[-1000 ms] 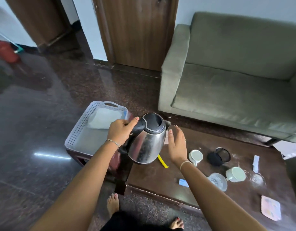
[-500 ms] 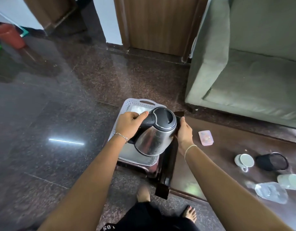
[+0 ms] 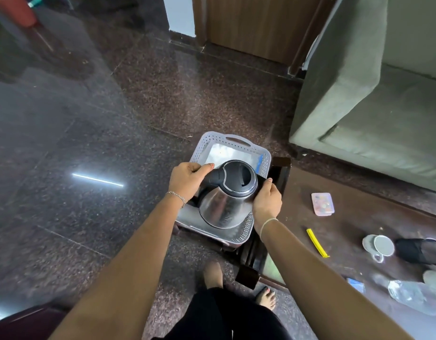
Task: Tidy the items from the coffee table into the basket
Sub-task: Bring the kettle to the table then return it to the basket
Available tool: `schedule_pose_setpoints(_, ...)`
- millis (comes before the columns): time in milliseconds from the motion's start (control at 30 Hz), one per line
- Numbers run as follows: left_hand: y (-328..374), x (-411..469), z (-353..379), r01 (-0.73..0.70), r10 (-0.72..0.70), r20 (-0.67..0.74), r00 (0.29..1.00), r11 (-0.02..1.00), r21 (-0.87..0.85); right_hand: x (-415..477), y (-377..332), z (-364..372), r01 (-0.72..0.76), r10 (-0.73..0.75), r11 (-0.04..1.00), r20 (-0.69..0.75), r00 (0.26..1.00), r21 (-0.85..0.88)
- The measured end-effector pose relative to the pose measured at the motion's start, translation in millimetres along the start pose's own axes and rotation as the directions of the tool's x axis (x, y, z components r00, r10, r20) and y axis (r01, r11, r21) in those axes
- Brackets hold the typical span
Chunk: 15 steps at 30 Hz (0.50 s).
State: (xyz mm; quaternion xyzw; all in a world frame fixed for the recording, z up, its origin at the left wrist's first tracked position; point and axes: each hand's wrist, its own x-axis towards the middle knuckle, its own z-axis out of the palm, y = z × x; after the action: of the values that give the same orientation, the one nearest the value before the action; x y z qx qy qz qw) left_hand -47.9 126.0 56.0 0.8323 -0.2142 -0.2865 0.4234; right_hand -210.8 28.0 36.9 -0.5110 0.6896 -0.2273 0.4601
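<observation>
While the left hand (image 3: 187, 177) is wrapped around the black handle of the steel kettle (image 3: 226, 202), the right hand (image 3: 267, 201) presses flat against the kettle's right flank, fingers curled onto the body near the lid. Both hands hold the kettle upright inside the white perforated basket (image 3: 263, 159), toward its near end; whether the base touches the basket floor cannot be told. A pale flat packet (image 3: 224, 153) lies at the far end of the basket. The basket sits at the left end of the dark wooden surface (image 3: 359, 229). On the surface to the right lie a pink lidded box (image 3: 322, 203), a yellow strip (image 3: 317, 242), a white cup (image 3: 381, 245) on its side, a black mesh item (image 3: 419, 251) just right of the cup, a small blue packet (image 3: 356, 284) and a clear plastic bottle (image 3: 413, 295) lying down near the edge. A green sofa (image 3: 371, 106) stands at far right on the polished stone floor (image 3: 89, 119).
</observation>
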Motion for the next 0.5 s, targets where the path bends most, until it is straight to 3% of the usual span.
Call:
schedule_pose_setpoints(300, -31.0, 8.7, 0.1, 0.128, -0.122, 0.073, 0.990, 0.987, -0.092, -16.8, 20.0, 17.8, 0.069, -0.077, 0.993, -0.091, 0.993, -0.095)
schedule_pose_setpoints(500, -41.9, 6.5, 2.8, 0.171, -0.159, 0.103, 0.982, 0.978, -0.122, -24.7, 32.8, 22.5, 0.027, -0.037, 0.995, -0.111, 0.993, -0.096)
